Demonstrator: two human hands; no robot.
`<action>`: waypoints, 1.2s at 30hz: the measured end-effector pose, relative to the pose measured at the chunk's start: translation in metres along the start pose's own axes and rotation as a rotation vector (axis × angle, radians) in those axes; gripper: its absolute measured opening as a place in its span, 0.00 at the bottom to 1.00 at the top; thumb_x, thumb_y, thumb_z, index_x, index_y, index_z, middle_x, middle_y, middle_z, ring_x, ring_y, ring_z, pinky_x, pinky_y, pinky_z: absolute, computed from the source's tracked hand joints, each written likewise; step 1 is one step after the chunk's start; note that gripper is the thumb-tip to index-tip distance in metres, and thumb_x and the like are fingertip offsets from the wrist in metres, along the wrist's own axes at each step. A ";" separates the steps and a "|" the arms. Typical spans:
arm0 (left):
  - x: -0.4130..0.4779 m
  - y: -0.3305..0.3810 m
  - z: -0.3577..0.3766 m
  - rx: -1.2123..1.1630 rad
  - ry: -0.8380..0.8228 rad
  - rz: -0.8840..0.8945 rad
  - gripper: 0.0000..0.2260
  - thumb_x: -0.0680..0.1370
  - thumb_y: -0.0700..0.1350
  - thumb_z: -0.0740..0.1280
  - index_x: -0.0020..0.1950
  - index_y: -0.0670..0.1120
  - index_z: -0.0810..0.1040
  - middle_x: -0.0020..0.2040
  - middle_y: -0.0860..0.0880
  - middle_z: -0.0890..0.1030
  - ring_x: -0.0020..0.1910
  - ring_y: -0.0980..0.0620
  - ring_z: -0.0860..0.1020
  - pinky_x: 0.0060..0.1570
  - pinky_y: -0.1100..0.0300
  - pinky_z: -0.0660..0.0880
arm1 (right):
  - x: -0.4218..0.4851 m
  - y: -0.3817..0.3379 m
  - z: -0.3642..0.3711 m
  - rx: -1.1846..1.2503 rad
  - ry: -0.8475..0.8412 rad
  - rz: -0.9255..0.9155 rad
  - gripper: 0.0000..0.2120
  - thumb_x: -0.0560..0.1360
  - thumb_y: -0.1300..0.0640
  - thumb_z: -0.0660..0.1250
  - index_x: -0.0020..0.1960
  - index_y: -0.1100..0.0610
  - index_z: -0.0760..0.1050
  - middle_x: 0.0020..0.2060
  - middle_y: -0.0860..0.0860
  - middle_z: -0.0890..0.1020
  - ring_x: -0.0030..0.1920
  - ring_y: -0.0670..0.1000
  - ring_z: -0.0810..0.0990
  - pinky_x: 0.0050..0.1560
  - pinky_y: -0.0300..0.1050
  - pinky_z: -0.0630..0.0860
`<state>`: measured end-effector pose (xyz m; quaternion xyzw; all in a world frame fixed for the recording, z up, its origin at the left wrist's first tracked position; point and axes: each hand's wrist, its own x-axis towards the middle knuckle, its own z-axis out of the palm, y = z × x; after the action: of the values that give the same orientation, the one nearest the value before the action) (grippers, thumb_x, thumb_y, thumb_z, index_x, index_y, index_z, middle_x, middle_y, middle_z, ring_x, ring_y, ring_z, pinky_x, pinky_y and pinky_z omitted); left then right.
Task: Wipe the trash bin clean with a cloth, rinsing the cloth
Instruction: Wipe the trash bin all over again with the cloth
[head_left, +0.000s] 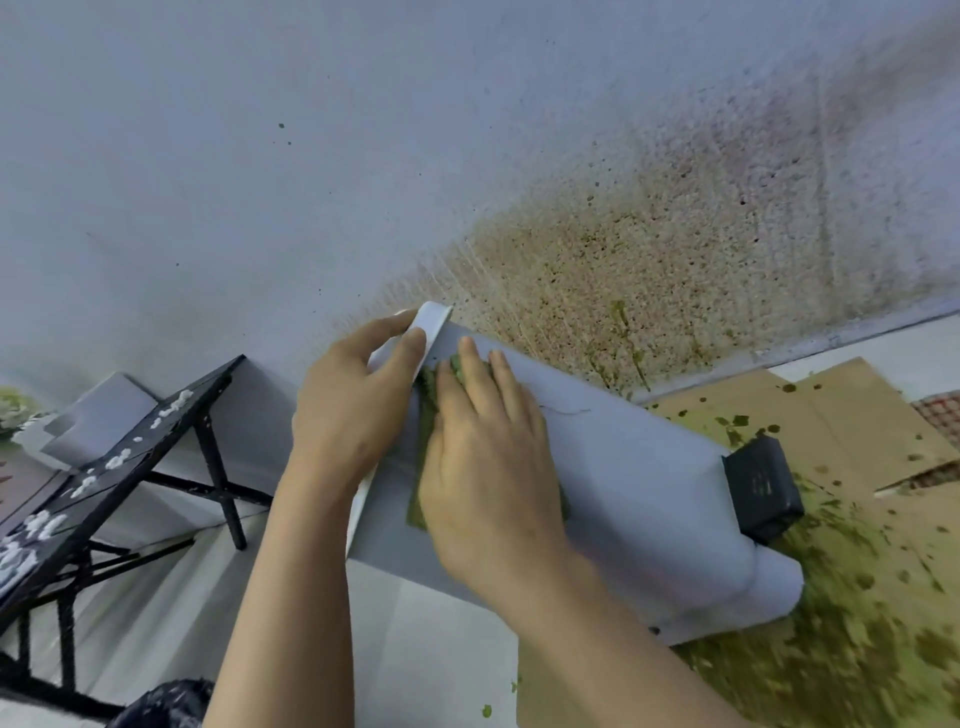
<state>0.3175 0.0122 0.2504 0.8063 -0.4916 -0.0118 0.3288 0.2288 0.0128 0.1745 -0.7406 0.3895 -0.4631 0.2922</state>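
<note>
1. Pale grey plastic, smooth and boxy, the trash bin (649, 493) lay on its side on green-stained cardboard (831, 415).
2. The left hand (348, 410) gripped its thin rim, fingers curled round the edge.
3. The right hand (483, 457) pressed a nubbly green cloth (423, 410) flat on the bin's side, fingers straight, hiding most of it.
4. A black block (761, 480) jutted from the bin's far end; green spatter speckled the rough wall (597, 270); a black folding frame (156, 441) stood to the left

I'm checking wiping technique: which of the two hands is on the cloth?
The right hand, pressed flat on the green cloth against the trash bin; the left hand only grips the bin's rim.
</note>
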 end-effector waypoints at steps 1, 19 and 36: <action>0.000 -0.001 -0.001 -0.001 0.001 0.002 0.18 0.70 0.66 0.60 0.59 0.71 0.78 0.59 0.67 0.80 0.63 0.60 0.77 0.65 0.48 0.73 | 0.011 0.002 -0.003 0.009 -0.069 0.011 0.29 0.77 0.54 0.44 0.76 0.58 0.62 0.79 0.54 0.57 0.79 0.56 0.53 0.77 0.57 0.55; 0.002 0.000 0.001 0.031 0.078 -0.065 0.21 0.71 0.64 0.58 0.62 0.68 0.78 0.62 0.64 0.80 0.64 0.55 0.77 0.67 0.48 0.71 | 0.026 0.013 0.012 0.053 0.133 0.010 0.20 0.79 0.53 0.51 0.61 0.56 0.77 0.62 0.50 0.79 0.70 0.57 0.69 0.70 0.56 0.66; -0.015 0.025 0.016 0.153 0.138 -0.009 0.15 0.81 0.62 0.58 0.63 0.64 0.78 0.63 0.58 0.80 0.64 0.48 0.75 0.54 0.56 0.64 | 0.077 0.057 -0.008 0.141 0.068 0.049 0.16 0.81 0.53 0.53 0.50 0.55 0.79 0.54 0.51 0.81 0.58 0.59 0.74 0.58 0.52 0.70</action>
<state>0.2847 0.0082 0.2468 0.8301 -0.4636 0.0799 0.2993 0.2245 -0.0829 0.1683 -0.6924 0.3836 -0.5069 0.3414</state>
